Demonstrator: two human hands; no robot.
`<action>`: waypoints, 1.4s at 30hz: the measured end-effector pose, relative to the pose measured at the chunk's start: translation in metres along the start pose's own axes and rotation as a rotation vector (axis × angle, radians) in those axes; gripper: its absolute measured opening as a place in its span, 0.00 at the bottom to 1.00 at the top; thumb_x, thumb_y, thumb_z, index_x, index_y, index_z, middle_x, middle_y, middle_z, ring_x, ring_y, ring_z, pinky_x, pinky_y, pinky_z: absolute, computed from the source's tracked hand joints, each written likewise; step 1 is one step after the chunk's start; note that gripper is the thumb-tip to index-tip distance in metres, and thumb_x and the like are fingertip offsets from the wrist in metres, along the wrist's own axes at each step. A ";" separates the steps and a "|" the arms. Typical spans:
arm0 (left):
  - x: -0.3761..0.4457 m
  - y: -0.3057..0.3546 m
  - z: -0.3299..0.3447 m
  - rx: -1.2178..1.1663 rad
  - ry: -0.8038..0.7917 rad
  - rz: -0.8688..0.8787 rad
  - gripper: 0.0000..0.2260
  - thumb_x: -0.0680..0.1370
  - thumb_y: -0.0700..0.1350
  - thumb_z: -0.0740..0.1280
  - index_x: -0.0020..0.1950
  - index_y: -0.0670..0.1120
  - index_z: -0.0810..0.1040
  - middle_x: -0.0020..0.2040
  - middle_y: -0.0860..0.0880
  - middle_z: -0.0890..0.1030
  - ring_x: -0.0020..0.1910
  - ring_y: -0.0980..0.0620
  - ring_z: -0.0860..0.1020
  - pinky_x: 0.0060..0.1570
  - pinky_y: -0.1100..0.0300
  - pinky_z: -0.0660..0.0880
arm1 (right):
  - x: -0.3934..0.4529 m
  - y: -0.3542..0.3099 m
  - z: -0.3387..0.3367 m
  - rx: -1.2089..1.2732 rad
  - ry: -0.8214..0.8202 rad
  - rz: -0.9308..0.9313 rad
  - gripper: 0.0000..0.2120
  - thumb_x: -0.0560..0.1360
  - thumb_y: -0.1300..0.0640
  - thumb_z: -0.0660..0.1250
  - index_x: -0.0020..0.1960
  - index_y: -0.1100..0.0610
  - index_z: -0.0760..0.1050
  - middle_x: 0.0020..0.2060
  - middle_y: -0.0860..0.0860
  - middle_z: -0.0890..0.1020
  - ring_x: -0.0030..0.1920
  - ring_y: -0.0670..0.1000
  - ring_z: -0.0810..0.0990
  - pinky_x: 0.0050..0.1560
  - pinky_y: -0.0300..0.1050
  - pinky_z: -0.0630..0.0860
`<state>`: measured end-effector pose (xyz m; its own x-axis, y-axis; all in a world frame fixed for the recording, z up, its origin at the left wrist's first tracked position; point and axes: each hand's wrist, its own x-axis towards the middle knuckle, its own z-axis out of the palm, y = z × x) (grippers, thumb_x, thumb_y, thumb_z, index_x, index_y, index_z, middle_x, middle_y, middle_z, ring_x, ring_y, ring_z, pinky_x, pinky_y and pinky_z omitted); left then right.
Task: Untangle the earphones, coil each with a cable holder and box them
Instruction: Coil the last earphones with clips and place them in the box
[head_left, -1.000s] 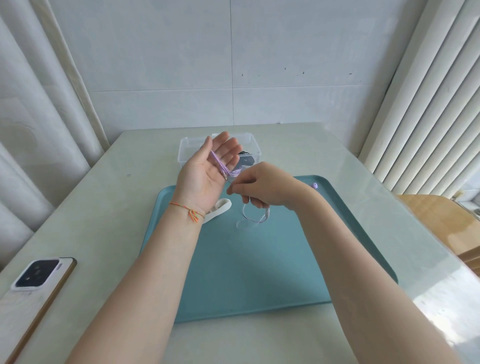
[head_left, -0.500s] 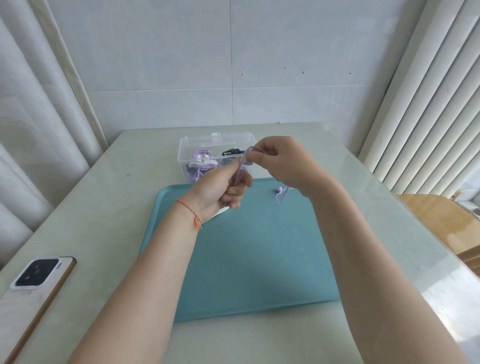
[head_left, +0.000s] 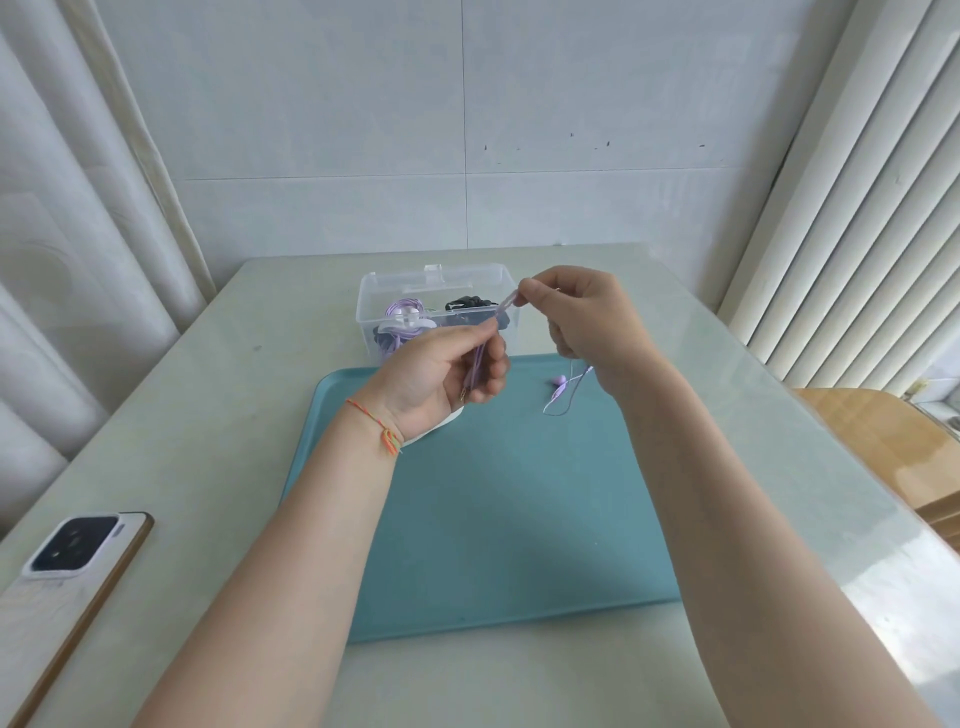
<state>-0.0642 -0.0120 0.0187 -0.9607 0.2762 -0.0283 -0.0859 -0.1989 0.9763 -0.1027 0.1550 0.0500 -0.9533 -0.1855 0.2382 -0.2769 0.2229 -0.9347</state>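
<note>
Between both hands (head_left: 441, 366), purple earphone cable (head_left: 506, 301)

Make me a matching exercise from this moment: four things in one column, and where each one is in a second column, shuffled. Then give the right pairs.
Things:
1. phone
2. purple earbud
3. clear plastic box
4. purple cable

Places:
A. on the table just beyond the far edge of the blue tray
B. held between the left hand and the right hand
C. near the left edge of the table, camera side up
D. hanging under the right hand, over the far part of the tray

Pairs: 1-C, 2-D, 3-A, 4-B
</note>
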 end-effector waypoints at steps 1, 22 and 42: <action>0.000 0.001 0.000 -0.028 0.000 0.008 0.16 0.83 0.46 0.57 0.38 0.43 0.73 0.32 0.47 0.76 0.29 0.51 0.74 0.27 0.64 0.67 | 0.001 0.001 0.000 0.011 -0.003 0.002 0.11 0.78 0.55 0.65 0.39 0.55 0.79 0.19 0.45 0.66 0.22 0.50 0.61 0.26 0.38 0.60; 0.012 -0.008 -0.008 0.025 0.337 0.216 0.11 0.83 0.40 0.57 0.48 0.40 0.78 0.42 0.45 0.84 0.42 0.49 0.83 0.46 0.59 0.76 | -0.017 -0.012 0.020 -0.435 -0.536 0.105 0.11 0.78 0.56 0.61 0.44 0.60 0.79 0.27 0.50 0.75 0.27 0.52 0.77 0.28 0.33 0.70; 0.006 0.002 -0.017 -0.051 0.176 -0.125 0.17 0.81 0.52 0.55 0.33 0.49 0.63 0.26 0.53 0.59 0.20 0.56 0.56 0.21 0.64 0.52 | 0.004 0.016 -0.020 -0.305 -0.234 0.159 0.12 0.75 0.50 0.69 0.38 0.56 0.82 0.26 0.51 0.69 0.26 0.51 0.69 0.29 0.41 0.67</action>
<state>-0.0748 -0.0271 0.0165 -0.9726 0.1346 -0.1895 -0.2159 -0.2219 0.9509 -0.1133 0.1767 0.0409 -0.9439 -0.3303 -0.0018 -0.1850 0.5331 -0.8256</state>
